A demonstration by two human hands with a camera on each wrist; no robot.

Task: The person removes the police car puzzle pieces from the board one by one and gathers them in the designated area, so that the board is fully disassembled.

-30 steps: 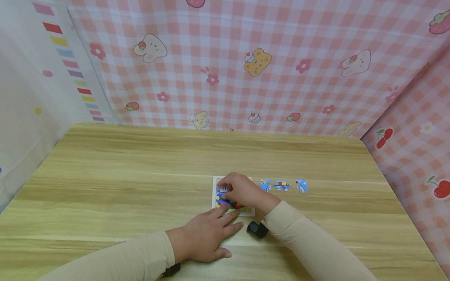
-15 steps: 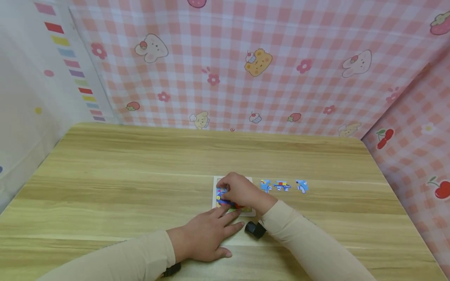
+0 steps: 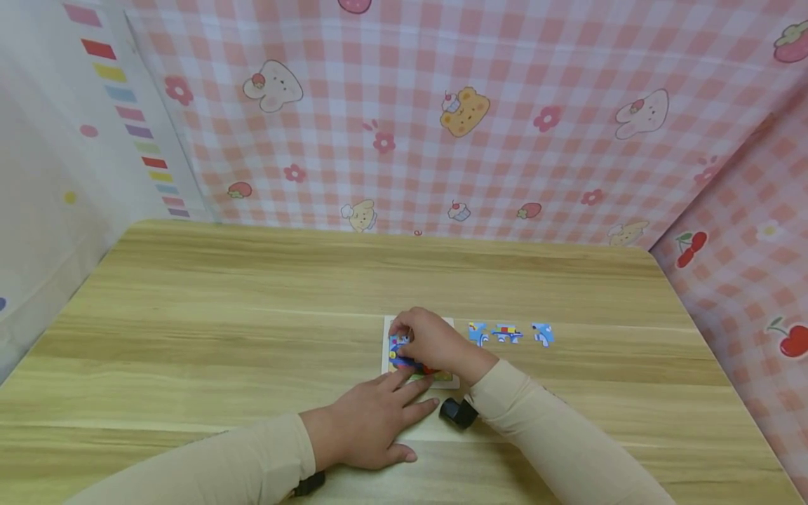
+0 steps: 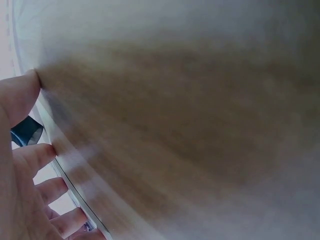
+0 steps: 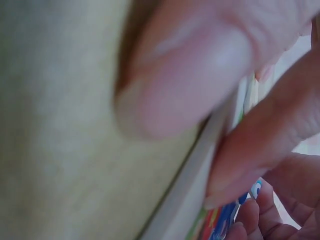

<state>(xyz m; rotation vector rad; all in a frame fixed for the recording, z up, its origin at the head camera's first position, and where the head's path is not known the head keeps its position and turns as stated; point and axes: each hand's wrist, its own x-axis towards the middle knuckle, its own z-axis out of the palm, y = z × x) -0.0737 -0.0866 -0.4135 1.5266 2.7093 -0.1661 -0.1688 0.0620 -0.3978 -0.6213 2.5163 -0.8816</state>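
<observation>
A small jigsaw puzzle tray (image 3: pixel 386 351) with a pale rim and a colourful picture lies flat on the table. My left hand (image 3: pixel 369 424) is spread palm down, its fingertips resting on the tray's near edge. Over the tray, my right hand (image 3: pixel 435 344) bends its thumb and fingers at the picture's upper left. In the right wrist view those fingers pinch a blue puzzle piece (image 5: pixel 255 190), mostly hidden, while large blurred fingers (image 5: pixel 185 85) of the left hand fill the foreground. The right hand covers much of the picture.
Right of the tray lie three loose puzzle pieces: a left one (image 3: pixel 477 333), a middle one (image 3: pixel 507 332) and a right one (image 3: pixel 542 334). A black wrist camera (image 3: pixel 459 413) sits under the right wrist. Checked cloth (image 3: pixel 410 175) hangs behind the wooden table (image 3: pixel 221 315).
The right hand shifts very slightly at the tray's upper left, its fingers still bent there. The left hand and the loose pieces stay in place.
</observation>
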